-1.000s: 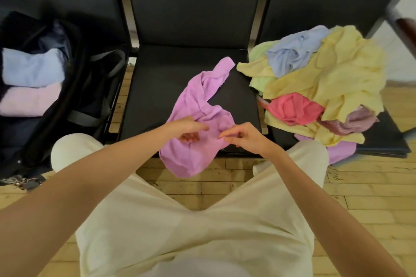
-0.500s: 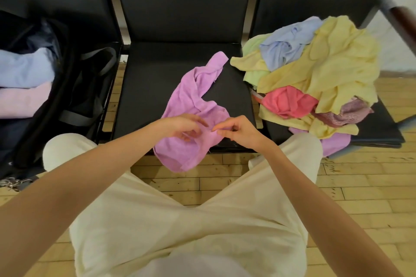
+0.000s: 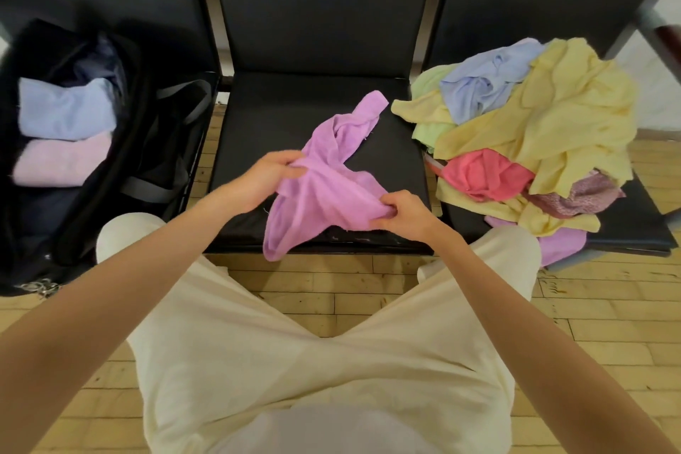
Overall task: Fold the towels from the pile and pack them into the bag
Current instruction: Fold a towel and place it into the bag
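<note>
Both hands pinch the crumpled purple towel (image 3: 324, 192) over the chair seat (image 3: 258, 144): left hand (image 3: 265, 177) at its far-left edge, right hand (image 3: 400, 212) nearer. Each should work out to a corner and pull taut before folding.

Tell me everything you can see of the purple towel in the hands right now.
The purple towel is a soft, terry-looking cloth, lilac-pink, crumpled and unfolded. The left hand grips its left edge, the right hand pinches its right corner. One twisted end lies on the middle black chair seat; a loop droops over the seat's front edge.
</note>
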`<state>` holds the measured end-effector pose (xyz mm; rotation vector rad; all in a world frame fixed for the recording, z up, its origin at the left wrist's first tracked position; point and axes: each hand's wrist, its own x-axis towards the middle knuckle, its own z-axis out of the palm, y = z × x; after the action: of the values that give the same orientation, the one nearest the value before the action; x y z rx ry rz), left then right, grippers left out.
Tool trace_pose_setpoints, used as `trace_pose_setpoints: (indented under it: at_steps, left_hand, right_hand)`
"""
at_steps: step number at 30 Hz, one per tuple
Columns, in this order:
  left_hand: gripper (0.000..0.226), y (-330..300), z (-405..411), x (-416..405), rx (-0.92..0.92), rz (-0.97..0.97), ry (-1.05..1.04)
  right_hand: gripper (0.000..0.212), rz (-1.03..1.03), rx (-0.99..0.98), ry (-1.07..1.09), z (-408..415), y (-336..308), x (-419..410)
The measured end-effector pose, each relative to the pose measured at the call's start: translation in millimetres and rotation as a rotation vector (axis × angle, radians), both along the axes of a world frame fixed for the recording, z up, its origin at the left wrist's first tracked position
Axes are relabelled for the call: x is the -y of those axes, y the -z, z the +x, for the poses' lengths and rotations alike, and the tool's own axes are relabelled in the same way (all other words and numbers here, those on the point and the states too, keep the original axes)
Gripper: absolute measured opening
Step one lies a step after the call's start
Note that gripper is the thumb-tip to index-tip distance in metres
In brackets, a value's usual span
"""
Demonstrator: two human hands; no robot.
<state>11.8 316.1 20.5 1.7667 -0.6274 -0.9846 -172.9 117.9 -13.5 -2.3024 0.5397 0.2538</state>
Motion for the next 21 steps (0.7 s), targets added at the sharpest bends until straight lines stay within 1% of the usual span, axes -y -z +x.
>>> trace_pose_setpoints:
  at_steps: [2, 5, 6, 8, 10, 11, 12, 14, 17, 18, 19, 20, 21]
  left_hand:
    - [0.02, -9.5, 12.6, -14.2, -0.102, -0.122, -0.214]
    - [0.02, -12.7, 39.0, -31.7, -0.223, -0.199, -0.69]
    - [0.018, -12.6, 46.5, -36.8, -0.204, -0.182, -0.795]
    - [0.014, -9.5, 56.3, -46.1, -0.056, -0.06, -0.846]
    - [0.02, 0.6, 61.8, -54.6, 0.076, 0.078, -0.794]
    - [0.017, 8.9, 66.0, -58.0, 0.118, 0.148, -0.752]
    - [0.015, 16.7, 68.6, -60.8, 0.165, 0.236, -0.708]
    - [0.021, 27.8, 70.2, -64.8, 0.274, 0.457, -0.608]
    - [0.036, 37.1, 56.8, -61.9, 0.468, 0.784, -0.383]
    - [0.044, 38.6, 49.1, -59.8, 0.58, 0.867, -0.298]
    - [0.051, 41.7, 42.9, -56.0, 0.712, 0.888, -0.203]
    - [0.052, 43.6, 36.4, -51.0, 0.845, 0.833, -0.088]
    - [0.048, 44.9, 30.6, -44.0, 0.917, 0.724, 0.04]
  right_hand:
    - [0.022, 0.01, -0.087, -0.023, 6.8, -2.1, -1.3]
    - [0.012, -0.002, -0.219, -0.075, 12.3, 0.0, 0.9]
    - [0.011, -0.02, -0.25, -0.1, 12.3, 2.1, 2.3]
    - [0.02, -0.04, -0.257, -0.121, 10.3, 5.0, 3.1]
    - [0.025, -0.022, -0.204, -0.091, 9.2, 9.1, 2.2]
    - [0.025, -0.01, -0.171, -0.065, 10.5, 10.2, 0.7]
    - [0.024, -0.004, -0.148, -0.04, 13.4, 12.0, -1.1]
    - [0.023, 0.009, -0.121, -0.025, 22.5, 17.3, -5.3]
    - [0.009, -0.003, -0.135, -0.047, 39.6, 31.0, -12.0]
    - [0.016, -0.019, -0.152, -0.068, 44.9, 35.8, -14.5]
    - [0.029, -0.04, -0.169, -0.097, 50.2, 40.5, -16.4]
    - [0.041, -0.067, -0.174, -0.127, 55.7, 43.1, -18.3]
    - [0.049, -0.1, -0.17, -0.156, 61.1, 46.0, -19.3]
